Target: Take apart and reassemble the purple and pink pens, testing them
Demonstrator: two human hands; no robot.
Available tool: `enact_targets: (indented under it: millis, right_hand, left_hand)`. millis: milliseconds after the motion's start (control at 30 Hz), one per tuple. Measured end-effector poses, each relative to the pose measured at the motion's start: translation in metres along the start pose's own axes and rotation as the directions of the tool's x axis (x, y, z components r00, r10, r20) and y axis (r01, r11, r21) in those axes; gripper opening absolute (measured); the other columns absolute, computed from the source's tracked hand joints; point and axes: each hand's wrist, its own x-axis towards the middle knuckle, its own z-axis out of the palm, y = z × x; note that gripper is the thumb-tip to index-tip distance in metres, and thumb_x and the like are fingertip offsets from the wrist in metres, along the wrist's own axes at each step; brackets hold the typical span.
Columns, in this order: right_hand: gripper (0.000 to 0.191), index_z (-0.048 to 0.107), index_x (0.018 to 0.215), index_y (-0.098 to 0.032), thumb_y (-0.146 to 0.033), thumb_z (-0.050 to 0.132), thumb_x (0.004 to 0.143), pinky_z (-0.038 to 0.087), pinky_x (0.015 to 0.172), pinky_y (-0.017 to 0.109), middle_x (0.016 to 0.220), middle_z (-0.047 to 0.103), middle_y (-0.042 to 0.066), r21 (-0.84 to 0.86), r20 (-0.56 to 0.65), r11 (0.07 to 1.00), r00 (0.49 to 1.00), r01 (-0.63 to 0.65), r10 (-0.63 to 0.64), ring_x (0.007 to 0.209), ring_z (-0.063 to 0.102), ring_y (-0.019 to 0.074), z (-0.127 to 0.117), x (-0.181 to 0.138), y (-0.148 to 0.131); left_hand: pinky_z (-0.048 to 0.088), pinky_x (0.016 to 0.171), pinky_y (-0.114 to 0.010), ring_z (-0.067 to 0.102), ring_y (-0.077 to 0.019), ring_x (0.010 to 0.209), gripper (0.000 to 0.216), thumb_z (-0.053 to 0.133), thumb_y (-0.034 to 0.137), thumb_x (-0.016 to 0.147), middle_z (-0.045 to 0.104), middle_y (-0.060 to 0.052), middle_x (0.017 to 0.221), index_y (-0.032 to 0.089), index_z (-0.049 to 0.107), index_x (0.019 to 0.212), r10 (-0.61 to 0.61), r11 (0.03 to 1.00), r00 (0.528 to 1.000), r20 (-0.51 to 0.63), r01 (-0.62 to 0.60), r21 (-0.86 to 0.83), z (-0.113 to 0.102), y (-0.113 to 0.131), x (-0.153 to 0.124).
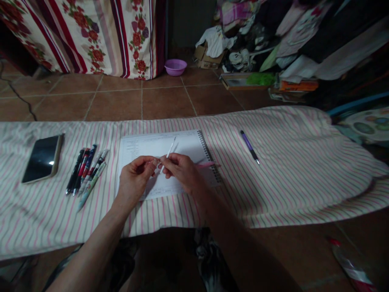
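Note:
My left hand and my right hand meet over a spiral notebook lying on a striped cloth. Both are closed in a pinch on a thin white pen refill that slants up and away from the fingers. A pink pen barrel sticks out to the right from behind my right hand; whether the hand grips it is unclear. Several pens lie in a row left of the notebook. A purple pen lies alone to the right.
A dark phone rests at the cloth's left end. Beyond the cloth lie a tiled floor, a purple bowl, a floral curtain and a pile of clothes and boxes at the back right.

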Motion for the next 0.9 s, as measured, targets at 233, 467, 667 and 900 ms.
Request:
enact_targets:
  millis: [233,467,667,900]
  right_hand:
    - [0.010,0.051,0.082,-0.017,-0.013,0.057,0.075,0.040,0.039,0.016,0.053,0.058,-0.005,-0.258,-0.039,0.966,0.998,0.029,-0.040,0.040,0.052,0.0062,-0.004,0.005,0.010]
    - [0.017,0.047,0.083,-0.020,-0.023,0.062,0.075,0.037,0.043,0.022,0.058,0.058,-0.003,-0.559,-0.084,0.818,0.972,0.135,-0.218,0.043,0.054,0.0104,-0.004,0.001,0.010]
    - [0.007,0.052,0.077,-0.021,-0.022,0.058,0.078,0.035,0.056,0.027,0.069,0.063,0.003,-0.825,-0.010,0.523,0.919,0.216,-0.395,0.061,0.057,0.0154,-0.003,0.003,0.013]
    - [0.008,0.056,0.082,-0.018,-0.025,0.054,0.082,0.035,0.062,0.030,0.076,0.065,0.008,-0.900,0.074,0.372,0.921,0.227,-0.382,0.068,0.057,0.0180,-0.002,0.001,0.013]
  left_hand:
    - [0.033,0.045,-0.019,0.045,-0.0066,0.046,0.021,0.068,0.033,0.067,0.055,0.003,0.052,0.014,0.065,0.073,-0.076,0.997,0.997,0.002,0.076,0.015,-0.004,-0.004,0.002]
    - [0.033,0.045,-0.020,0.047,-0.0078,0.046,0.020,0.070,0.033,0.065,0.056,0.002,0.050,0.014,0.065,0.072,-0.098,0.995,0.995,0.008,0.098,0.007,-0.003,-0.004,0.002]
    - [0.034,0.047,-0.020,0.047,-0.0076,0.047,0.019,0.069,0.032,0.066,0.057,0.002,0.052,0.014,0.066,0.072,-0.104,0.994,0.995,-0.003,0.105,0.043,-0.004,-0.004,0.002]
    - [0.035,0.048,-0.019,0.047,-0.0070,0.047,0.019,0.068,0.031,0.067,0.057,0.002,0.052,0.014,0.065,0.072,-0.118,0.993,0.993,0.009,0.117,0.033,-0.004,-0.006,0.004]
